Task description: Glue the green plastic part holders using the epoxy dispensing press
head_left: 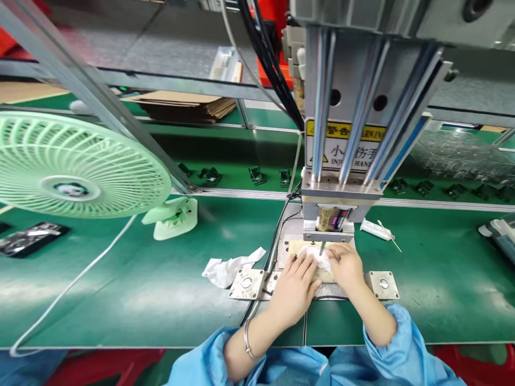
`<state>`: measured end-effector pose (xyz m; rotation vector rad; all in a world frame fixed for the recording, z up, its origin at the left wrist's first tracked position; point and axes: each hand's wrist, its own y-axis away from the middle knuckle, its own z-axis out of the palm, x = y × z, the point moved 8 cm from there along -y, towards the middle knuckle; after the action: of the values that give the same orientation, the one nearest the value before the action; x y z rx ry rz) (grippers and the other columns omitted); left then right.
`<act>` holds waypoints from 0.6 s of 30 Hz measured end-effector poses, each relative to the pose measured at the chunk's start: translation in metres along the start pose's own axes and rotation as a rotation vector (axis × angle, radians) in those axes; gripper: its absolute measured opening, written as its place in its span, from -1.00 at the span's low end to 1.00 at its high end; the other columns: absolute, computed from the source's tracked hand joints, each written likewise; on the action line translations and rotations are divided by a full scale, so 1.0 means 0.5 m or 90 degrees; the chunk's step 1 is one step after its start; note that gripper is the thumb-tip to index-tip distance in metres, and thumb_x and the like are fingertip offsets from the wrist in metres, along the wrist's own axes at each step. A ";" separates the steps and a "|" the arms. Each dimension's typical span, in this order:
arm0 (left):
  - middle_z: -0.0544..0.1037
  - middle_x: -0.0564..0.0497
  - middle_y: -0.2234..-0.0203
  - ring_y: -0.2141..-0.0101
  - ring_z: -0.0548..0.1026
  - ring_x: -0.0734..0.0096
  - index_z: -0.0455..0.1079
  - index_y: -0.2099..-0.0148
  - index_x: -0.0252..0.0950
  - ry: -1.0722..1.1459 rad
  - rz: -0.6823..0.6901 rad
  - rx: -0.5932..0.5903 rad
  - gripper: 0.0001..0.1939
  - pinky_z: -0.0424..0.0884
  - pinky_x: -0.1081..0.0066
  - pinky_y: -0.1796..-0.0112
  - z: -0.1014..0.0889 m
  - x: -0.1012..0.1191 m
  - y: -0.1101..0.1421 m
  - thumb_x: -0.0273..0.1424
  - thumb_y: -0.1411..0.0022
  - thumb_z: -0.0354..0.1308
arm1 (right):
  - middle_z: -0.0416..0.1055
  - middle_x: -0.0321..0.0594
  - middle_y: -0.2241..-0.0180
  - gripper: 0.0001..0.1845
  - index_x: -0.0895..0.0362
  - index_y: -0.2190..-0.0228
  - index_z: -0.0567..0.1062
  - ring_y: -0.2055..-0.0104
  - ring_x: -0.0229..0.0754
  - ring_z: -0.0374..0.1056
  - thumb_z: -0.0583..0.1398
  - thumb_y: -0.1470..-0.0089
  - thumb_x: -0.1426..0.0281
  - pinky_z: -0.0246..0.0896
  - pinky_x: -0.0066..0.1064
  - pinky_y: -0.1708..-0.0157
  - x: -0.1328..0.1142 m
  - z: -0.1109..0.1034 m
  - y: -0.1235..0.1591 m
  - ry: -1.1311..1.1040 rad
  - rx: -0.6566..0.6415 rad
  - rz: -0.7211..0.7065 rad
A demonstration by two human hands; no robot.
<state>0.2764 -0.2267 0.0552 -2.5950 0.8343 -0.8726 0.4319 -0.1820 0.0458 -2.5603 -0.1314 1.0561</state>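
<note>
Under the press head, a crumpled white tissue lies on the pale block of the machine's base. My left hand rests over the block's left side, fingers stretched out and touching the tissue's near edge. At the tissue's right edge, the fingers of my right hand are closed on it. A thin metal tip points down at the tissue between my hands. Whatever lies beneath the tissue is hidden. Another crumpled white tissue lies left of the base.
Metal button boxes flank the base. A green fan stands left, its white cable crossing the table. Right of the press lie a white tube and a cotton swab. Several small black parts sit on the belt behind.
</note>
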 end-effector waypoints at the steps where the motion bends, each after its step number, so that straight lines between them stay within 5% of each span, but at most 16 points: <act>1: 0.50 -0.26 -0.13 -0.18 0.40 -0.19 0.41 -0.19 -0.35 -0.019 0.007 -0.006 -0.64 0.26 -0.25 -0.20 0.000 0.002 0.001 -0.36 -0.41 0.07 | 0.58 -0.13 0.23 -0.76 0.08 0.34 0.60 0.14 -0.02 0.42 0.12 -0.24 0.39 0.32 -0.15 0.05 -0.008 -0.015 0.011 0.006 0.031 -0.026; 4: 0.47 -0.26 -0.15 -0.17 0.39 -0.14 0.37 -0.21 -0.35 -0.055 0.021 -0.014 -0.63 0.26 -0.21 -0.21 -0.002 0.007 0.002 -0.39 -0.42 0.06 | 0.57 -0.12 0.19 -0.73 0.09 0.23 0.60 0.11 -0.03 0.39 0.08 -0.32 0.40 0.27 -0.14 0.02 -0.040 -0.039 0.051 0.055 0.057 -0.146; 7: 0.57 -0.17 0.08 0.01 0.48 0.01 0.43 -0.10 -0.33 -0.058 0.030 -0.012 -0.73 0.30 -0.13 -0.20 -0.001 0.010 0.000 -0.44 -0.41 0.06 | 0.57 -0.16 0.19 -0.77 0.09 0.19 0.59 0.09 -0.02 0.39 0.11 -0.32 0.40 0.23 -0.16 0.08 -0.052 -0.022 0.085 0.115 -0.002 -0.226; 10: 0.53 -0.12 0.27 0.17 0.48 0.12 0.46 0.04 -0.33 -0.057 -0.004 0.021 -0.79 0.44 0.02 -0.06 -0.003 -0.005 -0.009 -0.53 -0.41 0.00 | 0.57 -0.13 0.20 -0.78 0.11 0.17 0.58 0.11 -0.01 0.39 0.12 -0.31 0.40 0.23 -0.14 0.10 -0.034 -0.016 0.095 0.127 0.005 -0.206; 13: 0.48 -0.20 0.17 0.12 0.43 0.02 0.44 -0.01 -0.36 -0.056 -0.053 0.053 -0.80 0.50 0.06 0.10 -0.009 -0.036 -0.030 -0.50 -0.36 0.12 | 0.57 -0.14 0.29 -0.78 0.11 0.27 0.60 0.19 0.00 0.38 0.13 -0.27 0.43 0.27 -0.13 0.13 -0.015 -0.020 0.078 0.100 0.021 -0.164; 18: 0.51 -0.16 0.19 0.07 0.43 -0.01 0.48 0.24 -0.29 -0.014 -0.060 0.049 -0.92 0.48 0.04 0.05 -0.012 -0.078 -0.080 -0.56 -0.23 0.23 | 0.56 -0.15 0.36 -0.78 0.08 0.39 0.59 0.23 -0.02 0.41 0.15 -0.17 0.50 0.39 -0.16 0.16 -0.009 -0.040 0.015 0.075 0.014 -0.149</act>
<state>0.2648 -0.1719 0.0591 -2.5894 0.6634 -0.8817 0.4423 -0.1959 0.0592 -2.5051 -0.3755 0.8131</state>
